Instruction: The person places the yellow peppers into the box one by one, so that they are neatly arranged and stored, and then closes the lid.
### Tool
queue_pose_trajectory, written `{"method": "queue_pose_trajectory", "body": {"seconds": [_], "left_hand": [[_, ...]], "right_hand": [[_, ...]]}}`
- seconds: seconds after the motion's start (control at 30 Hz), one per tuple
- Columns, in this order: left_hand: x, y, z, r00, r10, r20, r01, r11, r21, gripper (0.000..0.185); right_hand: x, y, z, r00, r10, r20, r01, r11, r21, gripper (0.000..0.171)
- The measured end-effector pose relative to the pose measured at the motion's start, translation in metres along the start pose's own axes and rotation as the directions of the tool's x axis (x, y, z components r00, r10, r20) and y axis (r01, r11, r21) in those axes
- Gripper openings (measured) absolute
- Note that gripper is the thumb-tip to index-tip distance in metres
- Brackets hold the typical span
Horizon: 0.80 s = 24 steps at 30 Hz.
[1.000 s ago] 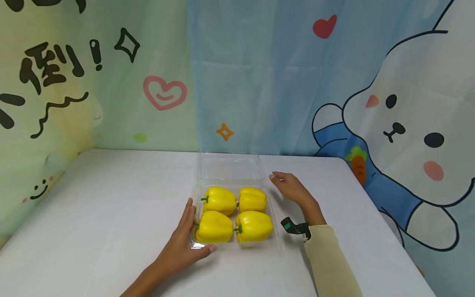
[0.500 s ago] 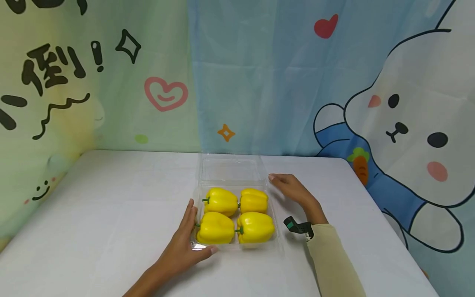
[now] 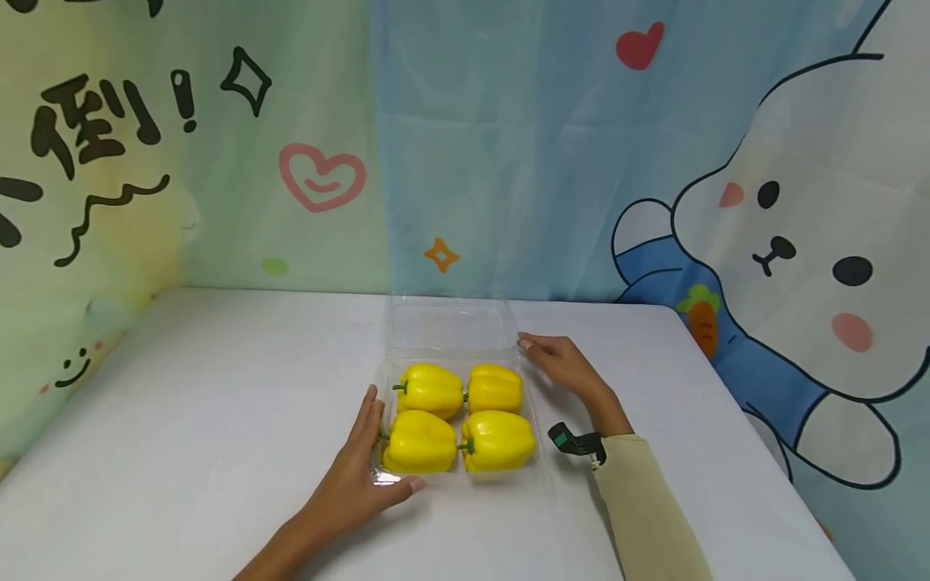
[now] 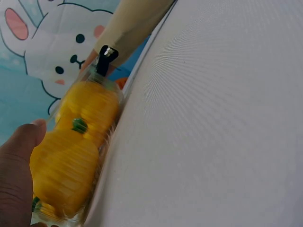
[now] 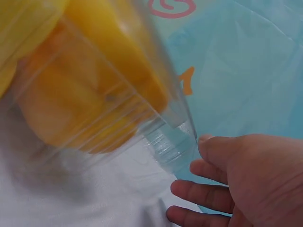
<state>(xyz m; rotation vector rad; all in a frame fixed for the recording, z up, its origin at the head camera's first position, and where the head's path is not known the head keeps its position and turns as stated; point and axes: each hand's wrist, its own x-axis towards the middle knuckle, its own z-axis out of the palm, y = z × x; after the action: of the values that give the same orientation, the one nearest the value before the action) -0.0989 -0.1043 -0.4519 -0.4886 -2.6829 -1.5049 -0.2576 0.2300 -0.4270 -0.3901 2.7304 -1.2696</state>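
Observation:
Four-sided and clear, a plastic clamshell box (image 3: 475,480) lies on the table with its lid (image 3: 450,325) folded back away from me. Several yellow bell peppers (image 3: 420,443) with green stems fill its base in two rows. My left hand (image 3: 353,478) rests at the near left corner, fingers extended along the side wall and thumb along the front; in the left wrist view the thumb (image 4: 23,142) lies at the rim. At the far right, my right hand (image 3: 565,367) has its fingertips by the lid's hinge end. In the right wrist view the thumb tip meets the plastic edge, the other fingers loosely spread.
A white table (image 3: 218,403) runs back to a printed cloth backdrop (image 3: 472,145) with a cartoon rabbit on the right. On the right wrist sits a black strap with a small device (image 3: 576,441), below a beige sleeve (image 3: 647,500).
My right hand has moved slightly left, its fingertips now at the lid's lower right corner. The left hand, box and peppers stay in place; the head view shifts slightly.

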Motion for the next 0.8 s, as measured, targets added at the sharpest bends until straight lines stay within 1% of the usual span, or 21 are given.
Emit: {"method": "queue_pose_trajectory", "body": {"seconds": [0.07,0.13,0.23,0.3,0.4,0.57,0.67,0.8], "left_hand": [[0.0003,-0.0013,-0.0004,1.000,0.003,-0.001,-0.003,1.000,-0.005,0.119],[0.0006,-0.0024,0.0000,1.000,0.007,0.000,-0.007,1.000,-0.006,0.119],[0.0011,-0.0029,0.0003,1.000,0.007,0.002,-0.007,1.000,-0.007,0.118],[0.0012,-0.0025,0.0003,1.000,0.000,0.001,0.000,1.000,-0.005,0.119],[0.0011,-0.0019,-0.0003,1.000,-0.008,0.000,0.008,1.000,-0.002,0.119],[0.0012,-0.0014,-0.0004,1.000,-0.009,0.000,0.009,1.000,-0.008,0.119],[0.0014,-0.0014,0.0001,1.000,-0.009,0.002,0.009,1.000,-0.009,0.119],[0.0013,-0.0013,0.0006,1.000,-0.005,-0.001,0.005,1.000,-0.005,0.119]], "right_hand": [[0.0019,-0.0009,0.0017,1.000,0.031,-0.001,-0.031,0.999,0.034,0.046],[0.0030,-0.0017,0.0033,0.997,0.073,0.007,-0.073,0.993,0.094,0.045],[0.0042,-0.0023,0.0047,0.993,0.113,0.034,-0.118,0.971,0.207,0.045],[0.0044,-0.0036,0.0049,0.991,0.122,0.049,-0.130,0.959,0.251,0.045],[0.0038,-0.0064,0.0041,0.990,0.131,0.054,-0.140,0.950,0.279,0.045],[0.0026,-0.0094,0.0026,0.989,0.136,0.050,-0.144,0.947,0.286,0.047],[0.0028,-0.0094,0.0021,0.988,0.143,0.055,-0.153,0.940,0.304,0.047],[0.0014,-0.0099,0.0010,0.990,0.131,0.058,-0.143,0.932,0.334,0.047]]}}
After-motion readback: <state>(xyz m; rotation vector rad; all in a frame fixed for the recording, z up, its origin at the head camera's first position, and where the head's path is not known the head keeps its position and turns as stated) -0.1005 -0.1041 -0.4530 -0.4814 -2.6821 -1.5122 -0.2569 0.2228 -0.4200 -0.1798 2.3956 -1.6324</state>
